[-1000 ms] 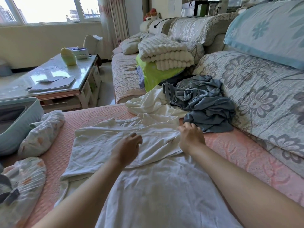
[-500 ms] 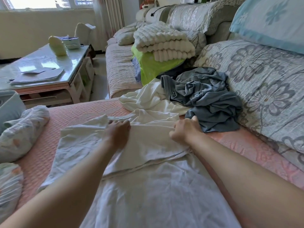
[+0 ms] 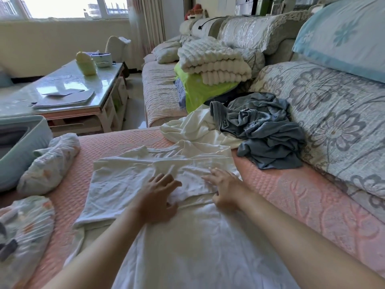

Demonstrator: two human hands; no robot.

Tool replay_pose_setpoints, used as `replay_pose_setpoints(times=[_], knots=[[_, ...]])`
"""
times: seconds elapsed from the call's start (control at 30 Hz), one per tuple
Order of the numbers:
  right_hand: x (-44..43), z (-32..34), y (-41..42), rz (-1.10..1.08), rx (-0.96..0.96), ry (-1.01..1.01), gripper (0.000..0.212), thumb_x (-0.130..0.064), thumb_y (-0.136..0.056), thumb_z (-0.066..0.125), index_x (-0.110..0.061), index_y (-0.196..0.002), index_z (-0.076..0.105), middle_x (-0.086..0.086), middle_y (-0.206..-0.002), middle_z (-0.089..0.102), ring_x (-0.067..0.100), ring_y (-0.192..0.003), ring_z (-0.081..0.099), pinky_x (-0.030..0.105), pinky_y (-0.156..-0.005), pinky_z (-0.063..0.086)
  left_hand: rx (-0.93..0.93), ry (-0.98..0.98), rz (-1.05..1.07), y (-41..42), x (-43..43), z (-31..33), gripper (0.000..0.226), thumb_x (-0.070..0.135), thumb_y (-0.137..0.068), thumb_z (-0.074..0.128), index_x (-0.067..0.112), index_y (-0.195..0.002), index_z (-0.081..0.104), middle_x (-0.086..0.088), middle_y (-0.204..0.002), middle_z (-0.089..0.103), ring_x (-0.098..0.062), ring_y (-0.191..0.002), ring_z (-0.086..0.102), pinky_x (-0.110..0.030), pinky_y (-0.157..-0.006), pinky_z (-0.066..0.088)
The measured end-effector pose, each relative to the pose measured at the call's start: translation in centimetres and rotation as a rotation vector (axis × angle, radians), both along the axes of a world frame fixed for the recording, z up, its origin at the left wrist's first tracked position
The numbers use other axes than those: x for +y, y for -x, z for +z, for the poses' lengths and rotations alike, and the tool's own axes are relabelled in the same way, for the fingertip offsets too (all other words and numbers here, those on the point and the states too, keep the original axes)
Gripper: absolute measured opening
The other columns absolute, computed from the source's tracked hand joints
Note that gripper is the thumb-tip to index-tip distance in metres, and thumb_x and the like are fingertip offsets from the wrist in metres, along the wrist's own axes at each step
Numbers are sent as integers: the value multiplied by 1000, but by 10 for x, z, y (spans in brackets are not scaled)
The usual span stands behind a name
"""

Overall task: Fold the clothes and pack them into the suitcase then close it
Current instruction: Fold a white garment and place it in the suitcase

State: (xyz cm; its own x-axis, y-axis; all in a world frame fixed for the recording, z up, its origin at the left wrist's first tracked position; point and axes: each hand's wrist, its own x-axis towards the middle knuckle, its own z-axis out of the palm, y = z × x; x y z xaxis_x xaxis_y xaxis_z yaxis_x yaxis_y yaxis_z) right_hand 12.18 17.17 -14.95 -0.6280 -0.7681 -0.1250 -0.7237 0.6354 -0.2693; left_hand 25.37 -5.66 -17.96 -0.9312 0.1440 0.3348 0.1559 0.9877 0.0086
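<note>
A white shirt (image 3: 125, 180) lies spread on the pink sofa cover (image 3: 291, 195), its upper part folded across. My left hand (image 3: 158, 197) lies flat on the fold with fingers spread. My right hand (image 3: 224, 186) rests on the cloth just to the right, fingers loosely extended. Beyond the shirt lie another white garment (image 3: 193, 130) and a crumpled grey-blue garment (image 3: 264, 130). The pale blue suitcase (image 3: 27, 147) stands open at the left edge, only partly in view.
Two rolled floral bundles (image 3: 50, 163) (image 3: 25, 230) lie at the left by the suitcase. A stack of white blanket and green cloth (image 3: 210, 71) sits farther along the sofa. A glass coffee table (image 3: 62, 92) stands to the left. Floral cushions (image 3: 333, 113) line the right side.
Both hands let go of the folded shirt edge they were gripping and moved back toward me; they now lie flat on the cloth with fingers spread.
</note>
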Motion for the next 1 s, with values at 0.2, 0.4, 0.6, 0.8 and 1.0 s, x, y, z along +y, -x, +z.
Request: replay_pose_setpoints(times=[0.2, 0.4, 0.6, 0.8, 1.0], knots=[[-4, 6, 0, -43, 267, -112, 27, -9, -99, 46, -18, -116, 65, 7, -125, 66, 24, -110, 66, 32, -85, 52, 70, -81, 31, -14, -9, 0, 20, 31, -84, 53, 19, -76, 68, 2, -89, 59, -18, -83, 54, -33, -56, 54], [-5, 22, -8, -95, 351, -265, 30, -29, -92, 48, -19, -115, 64, 5, -118, 66, 26, -107, 64, 37, -90, 49, -6, -266, 24, -40, -8, 6, 19, 36, -90, 56, 21, -98, 65, 6, -106, 60, -15, -85, 61, -31, -66, 54], [-59, 28, -50, 32, 272, -56, 46, -32, -87, 51, -23, -132, 54, 4, -134, 53, 26, -123, 49, 39, -103, 38, -41, -130, 247, -92, -48, 8, 45, 27, -69, 61, 22, -113, 61, 2, -112, 57, -24, -102, 59, -36, -78, 55], [-124, 14, -107, 219, -5, -42, 62, -26, -92, 51, -30, -152, 33, -3, -155, 35, 24, -137, 43, 36, -110, 40, -102, -70, 435, -128, -90, 13, 25, 10, -68, 66, 21, -91, 64, -5, -91, 60, -33, -80, 65, -38, -60, 54], [-152, 13, -106, 144, 29, -70, 40, -28, -92, 46, -30, -130, 56, -1, -139, 52, 23, -130, 47, 37, -104, 42, -270, 82, 437, -147, -105, 30, 21, 26, -71, 64, 29, -91, 59, 7, -92, 60, -21, -91, 59, -29, -62, 45]])
